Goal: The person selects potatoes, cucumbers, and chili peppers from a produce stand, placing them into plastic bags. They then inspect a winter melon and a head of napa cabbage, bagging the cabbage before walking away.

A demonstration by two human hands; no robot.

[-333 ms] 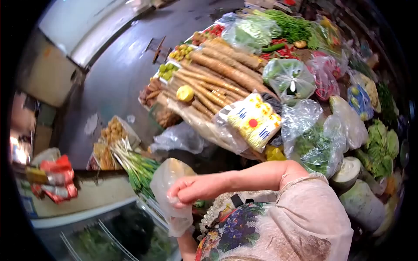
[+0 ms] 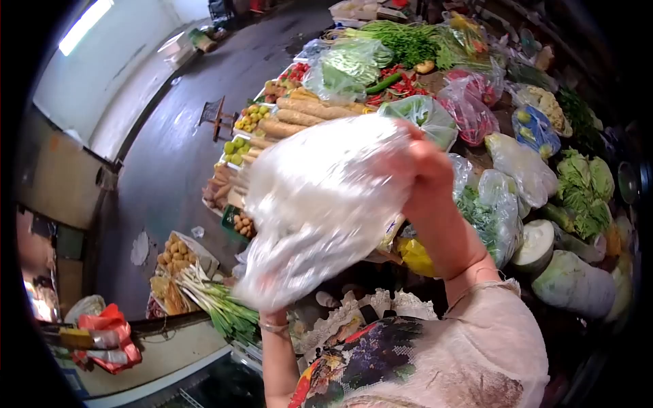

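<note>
A clear, whitish plastic bag [image 2: 320,197] spreads wide across the middle of the view, smeared by motion. My right hand [image 2: 430,166] is raised at the bag's upper right edge, its fingers closed on the film. Low at the bag's other end is my left hand [image 2: 270,289], mostly covered by the plastic, with only the wrist plain to see. Whether its fingers grip the film is hidden. Behind the bag, long brown roots [image 2: 320,109] lie on the stall, partly covered by it.
Bagged greens [image 2: 486,211], a cut winter melon [image 2: 537,245] and leafy lettuce [image 2: 585,194] crowd the right side. Spring onions [image 2: 218,299] and a box of potatoes [image 2: 178,255] stand at lower left. A small wooden stool [image 2: 216,117] is on the floor beyond the stall.
My right hand has swung up and to the right, stretching the bag from a small hanging bunch into a wide sheet. My left hand has risen a little. The view has shifted.
</note>
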